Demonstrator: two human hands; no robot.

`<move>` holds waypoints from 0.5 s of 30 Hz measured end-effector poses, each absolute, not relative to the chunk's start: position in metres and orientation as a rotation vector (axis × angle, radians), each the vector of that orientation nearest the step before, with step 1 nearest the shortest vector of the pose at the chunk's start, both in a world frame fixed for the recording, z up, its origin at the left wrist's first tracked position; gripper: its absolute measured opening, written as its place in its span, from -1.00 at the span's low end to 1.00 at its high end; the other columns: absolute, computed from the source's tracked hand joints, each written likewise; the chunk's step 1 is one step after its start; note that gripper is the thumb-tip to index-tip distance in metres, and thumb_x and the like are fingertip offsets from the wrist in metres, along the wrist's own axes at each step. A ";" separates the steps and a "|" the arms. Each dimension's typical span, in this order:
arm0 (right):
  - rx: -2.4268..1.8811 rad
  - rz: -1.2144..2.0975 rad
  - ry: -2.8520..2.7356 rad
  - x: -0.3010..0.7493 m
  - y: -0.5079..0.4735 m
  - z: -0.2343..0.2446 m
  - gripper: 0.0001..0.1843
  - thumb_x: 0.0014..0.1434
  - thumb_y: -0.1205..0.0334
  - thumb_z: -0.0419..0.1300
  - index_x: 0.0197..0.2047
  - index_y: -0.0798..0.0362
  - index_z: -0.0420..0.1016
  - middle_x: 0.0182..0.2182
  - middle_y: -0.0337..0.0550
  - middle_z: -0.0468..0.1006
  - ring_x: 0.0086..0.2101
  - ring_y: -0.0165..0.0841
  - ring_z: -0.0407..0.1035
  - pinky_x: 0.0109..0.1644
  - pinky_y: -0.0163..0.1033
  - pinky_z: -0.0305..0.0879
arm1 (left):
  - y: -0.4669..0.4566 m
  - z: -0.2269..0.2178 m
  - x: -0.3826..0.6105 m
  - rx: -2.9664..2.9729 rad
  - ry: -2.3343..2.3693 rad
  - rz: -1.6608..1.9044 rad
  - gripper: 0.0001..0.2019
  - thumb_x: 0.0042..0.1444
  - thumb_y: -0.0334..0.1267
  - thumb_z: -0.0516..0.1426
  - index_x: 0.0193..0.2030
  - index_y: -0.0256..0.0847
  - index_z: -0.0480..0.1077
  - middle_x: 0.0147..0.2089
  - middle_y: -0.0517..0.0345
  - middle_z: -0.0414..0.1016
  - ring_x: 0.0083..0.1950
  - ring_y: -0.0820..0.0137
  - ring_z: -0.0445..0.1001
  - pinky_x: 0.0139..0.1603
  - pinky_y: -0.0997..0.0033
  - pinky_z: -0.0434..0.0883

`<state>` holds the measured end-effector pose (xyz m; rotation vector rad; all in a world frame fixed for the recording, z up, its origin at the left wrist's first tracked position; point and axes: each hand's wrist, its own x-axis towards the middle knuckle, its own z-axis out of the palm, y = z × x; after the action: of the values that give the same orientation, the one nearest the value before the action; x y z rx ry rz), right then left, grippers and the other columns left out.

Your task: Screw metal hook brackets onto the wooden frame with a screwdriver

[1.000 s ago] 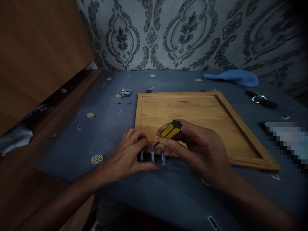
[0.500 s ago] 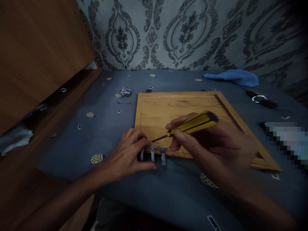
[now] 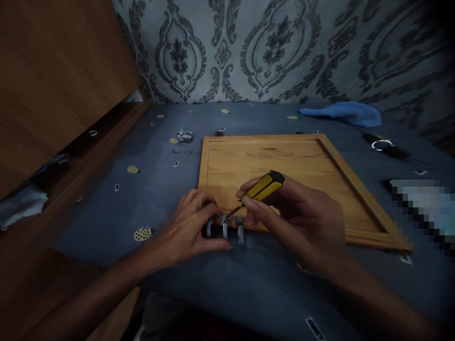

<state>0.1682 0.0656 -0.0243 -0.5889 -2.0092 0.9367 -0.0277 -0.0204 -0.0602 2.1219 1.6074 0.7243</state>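
Note:
My right hand (image 3: 302,220) grips a yellow-and-black screwdriver (image 3: 265,187), its shaft slanting down to the left. The tip is at the middle of a metal fitting with three prongs (image 3: 224,228), touching or very near a screw there. This fitting lies along the near edge of a framed wooden panel (image 3: 270,158), its prongs hanging over the side. My left hand (image 3: 197,222) is closed around the fitting's left end, with curled fingers above and the thumb stretched below the prongs. Its fingertips are partly hidden.
A blue-grey patterned cloth (image 3: 159,189) covers the surface. Metal hardware (image 3: 184,136) and small screws (image 3: 183,151) lie left of the panel. A blue cloth (image 3: 344,113), a black tool with a shiny ring (image 3: 386,145) and a pixelated dark-edged object (image 3: 426,203) lie right. A wooden cabinet (image 3: 64,71) stands left.
My right hand has moved left and the screwdriver is tilted more steeply, its tip now lower at the fitting's middle. My left hand stays in place.

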 end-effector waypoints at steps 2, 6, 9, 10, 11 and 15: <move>-0.590 0.929 -2.020 0.168 0.066 -0.025 -0.83 0.34 0.19 0.23 -0.32 0.00 0.47 -0.52 -0.27 0.51 -0.51 -0.38 0.46 -0.48 -0.29 0.37 | -0.020 -0.060 -0.028 2.119 1.605 0.729 -0.60 0.13 0.03 0.35 0.00 -0.12 0.46 0.05 0.05 0.43 0.08 0.16 0.33 0.11 0.10 0.35; -0.579 0.930 -2.035 0.168 0.068 -0.027 -0.84 0.34 0.19 0.22 -0.30 0.01 0.48 -0.52 -0.26 0.50 -0.51 -0.38 0.44 -0.46 -0.26 0.39 | -0.020 -0.060 -0.028 2.114 1.609 0.718 -0.59 0.13 0.01 0.36 0.03 -0.12 0.45 0.05 0.04 0.43 0.09 0.15 0.32 0.13 0.09 0.34; -0.555 0.938 -2.048 0.168 0.069 -0.027 -0.84 0.35 0.19 0.22 -0.31 0.01 0.47 -0.52 -0.27 0.49 -0.52 -0.38 0.44 -0.44 -0.26 0.39 | -0.020 -0.059 -0.027 2.114 1.610 0.697 -0.58 0.13 0.01 0.35 0.04 -0.12 0.44 0.07 0.04 0.43 0.11 0.15 0.32 0.15 0.08 0.33; -0.550 0.938 -2.053 0.168 0.069 -0.027 -0.83 0.35 0.19 0.22 -0.31 0.01 0.47 -0.51 -0.27 0.50 -0.52 -0.38 0.45 -0.45 -0.26 0.38 | -0.020 -0.059 -0.027 2.115 1.608 0.696 -0.57 0.13 0.01 0.36 0.04 -0.13 0.44 0.07 0.04 0.43 0.11 0.14 0.32 0.15 0.08 0.33; -0.546 0.934 -2.059 0.168 0.069 -0.026 -0.83 0.35 0.20 0.22 -0.31 0.01 0.47 -0.50 -0.26 0.51 -0.52 -0.39 0.45 -0.46 -0.27 0.37 | -0.020 -0.059 -0.027 2.116 1.607 0.693 -0.57 0.12 0.01 0.36 0.04 -0.13 0.44 0.07 0.04 0.43 0.11 0.14 0.32 0.16 0.08 0.32; -0.515 0.904 -2.125 0.169 0.070 -0.025 -0.85 0.36 0.22 0.22 -0.29 0.01 0.48 -0.47 -0.26 0.54 -0.54 -0.42 0.44 -0.44 -0.29 0.35 | -0.020 -0.058 -0.028 2.122 1.610 0.693 -0.58 0.12 -0.02 0.37 0.03 -0.14 0.45 0.07 0.05 0.43 0.11 0.15 0.32 0.16 0.08 0.32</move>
<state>0.1694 0.0703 -0.0246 -0.5150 -2.1254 0.9038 -0.0276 -0.0199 -0.0584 2.1222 1.6101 0.6929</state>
